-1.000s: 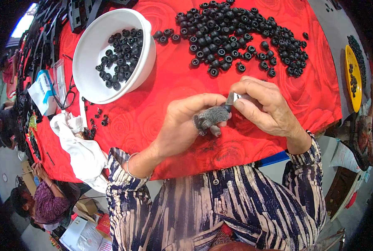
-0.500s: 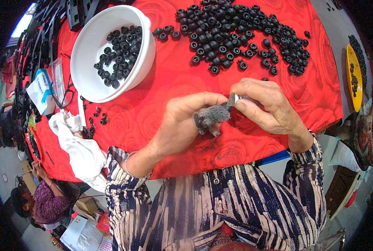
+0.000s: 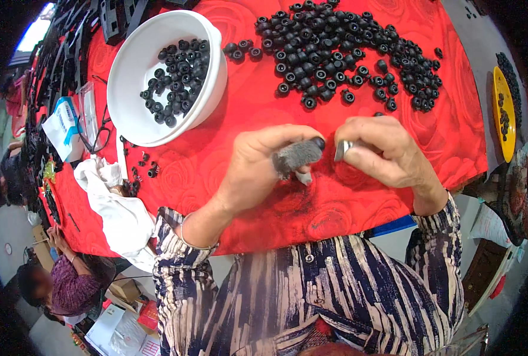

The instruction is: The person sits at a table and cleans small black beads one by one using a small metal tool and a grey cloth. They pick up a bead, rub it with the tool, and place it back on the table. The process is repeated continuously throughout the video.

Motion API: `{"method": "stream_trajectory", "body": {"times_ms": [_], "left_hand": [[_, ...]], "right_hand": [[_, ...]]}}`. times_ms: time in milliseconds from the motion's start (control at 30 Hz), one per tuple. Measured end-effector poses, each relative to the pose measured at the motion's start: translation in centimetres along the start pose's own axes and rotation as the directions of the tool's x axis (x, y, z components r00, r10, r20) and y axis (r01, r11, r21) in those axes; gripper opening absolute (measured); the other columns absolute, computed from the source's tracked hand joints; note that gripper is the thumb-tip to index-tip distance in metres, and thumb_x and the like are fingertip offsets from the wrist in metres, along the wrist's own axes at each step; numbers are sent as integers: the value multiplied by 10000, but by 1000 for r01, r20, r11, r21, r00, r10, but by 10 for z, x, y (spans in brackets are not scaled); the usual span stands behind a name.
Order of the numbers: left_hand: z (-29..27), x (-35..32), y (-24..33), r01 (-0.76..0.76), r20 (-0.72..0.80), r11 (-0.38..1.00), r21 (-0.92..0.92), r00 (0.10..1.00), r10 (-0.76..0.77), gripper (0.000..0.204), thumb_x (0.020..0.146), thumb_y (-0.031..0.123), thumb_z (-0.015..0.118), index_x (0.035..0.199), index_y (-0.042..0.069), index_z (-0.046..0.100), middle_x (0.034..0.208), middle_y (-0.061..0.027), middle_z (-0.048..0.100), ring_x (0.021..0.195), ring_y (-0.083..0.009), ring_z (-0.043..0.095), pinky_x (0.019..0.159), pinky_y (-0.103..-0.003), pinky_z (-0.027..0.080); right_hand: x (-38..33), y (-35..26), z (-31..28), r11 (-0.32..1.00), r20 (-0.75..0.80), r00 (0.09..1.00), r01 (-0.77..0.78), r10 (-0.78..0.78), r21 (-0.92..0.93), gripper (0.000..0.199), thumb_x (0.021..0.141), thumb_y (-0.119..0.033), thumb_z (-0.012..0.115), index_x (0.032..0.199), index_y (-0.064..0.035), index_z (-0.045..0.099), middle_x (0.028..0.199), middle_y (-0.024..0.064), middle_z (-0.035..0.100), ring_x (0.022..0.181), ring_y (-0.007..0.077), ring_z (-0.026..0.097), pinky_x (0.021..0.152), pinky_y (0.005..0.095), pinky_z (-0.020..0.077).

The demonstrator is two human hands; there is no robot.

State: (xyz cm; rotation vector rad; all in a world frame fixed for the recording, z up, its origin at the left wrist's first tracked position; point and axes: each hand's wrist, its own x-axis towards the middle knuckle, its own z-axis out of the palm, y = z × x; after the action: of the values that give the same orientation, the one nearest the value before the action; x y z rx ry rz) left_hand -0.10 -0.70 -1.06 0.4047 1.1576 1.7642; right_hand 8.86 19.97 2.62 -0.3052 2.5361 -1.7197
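Note:
My left hand (image 3: pixel 253 163) pinches a small round black plastic part (image 3: pixel 319 143) between its thumb and a finger wrapped in a grey, fuzzy covering (image 3: pixel 297 156). Below it, another fingertip has a whitish wrap (image 3: pixel 304 177). To the right, my right hand (image 3: pixel 388 151) is closed around a small metal blade (image 3: pixel 340 151), whose edge points towards the left hand. A gap separates the blade from the black part. Beyond the hands lies a large pile of similar black parts (image 3: pixel 317 59). At the upper left, a white basin (image 3: pixel 127 89) holds several more of them.
Dark crumbs are scattered on the red tablecloth (image 3: pixel 246 234) below my hands. On the left lie a white cloth (image 3: pixel 118 216), eyeglasses (image 3: pixel 101 133) and small black scraps (image 3: pixel 136 175). A yellow tray (image 3: pixel 501 89) stands far right. Another person (image 3: pixel 71 285) sits at the lower left.
My right hand has drawn the blade away from the left hand, to the right. The blade was against the black part earlier. The left hand keeps its pinch.

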Motion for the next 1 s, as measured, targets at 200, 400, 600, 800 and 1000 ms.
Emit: {"method": "stream_trajectory", "body": {"times_ms": [200, 400, 600, 800, 1000], "left_hand": [[5, 0, 4, 2, 7, 999, 36, 1000, -2, 253, 871, -52, 494, 1085, -2, 619, 885, -27, 628, 710, -72, 594, 626, -209, 503], [6, -1, 2, -13, 35, 994, 108, 999, 9, 294, 859, -100, 464, 1098, -5, 607, 893, -21, 619, 708, -68, 588, 627, -212, 501], [5, 0, 1, -17, 33, 992, 127, 999, 13, 291, 854, -102, 470, 1089, -6, 612, 880, -11, 610, 708, -62, 577, 628, -210, 493], [2, 0, 4, -10, 27, 992, 129, 1000, 6, 273, 860, -90, 479, 1080, -5, 617, 883, -8, 604, 720, -62, 571, 628, -204, 489], [0, 0, 1, -22, 13, 987, 159, 1000, 20, 266, 865, -83, 483, 1079, -1, 616, 887, -12, 606, 723, -67, 577, 629, -207, 495]], "right_hand": [[-1, 6, 7, 989, -120, 991, 44, -61, -143, 108, 850, -79, 569, 918, 4, 576, 706, 86, 547, 581, 195, 533, 523, 309, 398], [1, 2, 10, 987, -139, 990, -17, -6, -159, 90, 838, -69, 587, 898, -2, 579, 738, 136, 588, 652, 284, 605, 566, 350, 455], [2, 2, 10, 985, -123, 992, -3, -19, -171, 96, 835, -76, 590, 901, -6, 583, 744, 136, 590, 662, 291, 605, 571, 359, 457], [5, 1, 10, 984, -101, 995, 8, -26, -180, 106, 831, -81, 597, 907, -7, 590, 759, 136, 596, 674, 296, 607, 578, 357, 461], [7, 5, 15, 977, -135, 990, 12, -42, -214, 109, 824, -74, 607, 910, -8, 593, 765, 137, 601, 676, 297, 609, 575, 355, 463]]}}
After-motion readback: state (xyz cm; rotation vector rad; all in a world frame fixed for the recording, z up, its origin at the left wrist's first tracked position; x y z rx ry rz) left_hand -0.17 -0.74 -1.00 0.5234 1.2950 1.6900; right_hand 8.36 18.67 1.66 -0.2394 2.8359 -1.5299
